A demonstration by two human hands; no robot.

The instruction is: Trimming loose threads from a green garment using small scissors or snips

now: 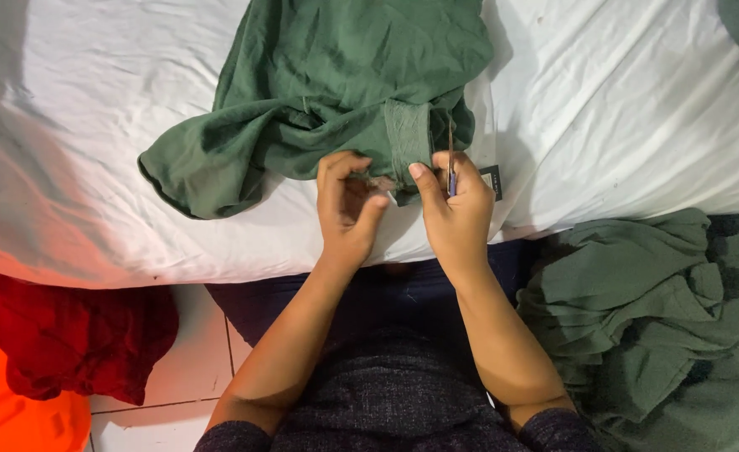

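At the far left an orange tub (18,410) sits on the tiled floor (185,368), with a red cloth (76,335) heaped against it, under the edge of the bed. A white sheet (76,151) covers the bed and fills the upper frame.

On the sheet lies a green garment (327,92), bunched, one sleeve trailing down-left and its ribbed cuff (409,138) turned toward the person.

The left hand (348,209) is curled at the garment's lower edge, just left of the cuff. Its fingers are bent inward and the thumb meets them, pinching a small bit of fabric or thread; what exactly sits between them is too small to tell.

The right hand (457,209) is just beside it, the two nearly touching. It is closed around a thin metal tool (450,163) with a blue handle, held upright, its tip against the cuff. The thumb presses the cuff's bottom edge.

A small dark tag (491,180) pokes out just right of that hand, on the sheet.

Below, both forearms run back to dark knit sleeves and a dark blue lap (386,293).

At the right a pile (646,326) of more green cloth rests beside the person, under the bed's edge.
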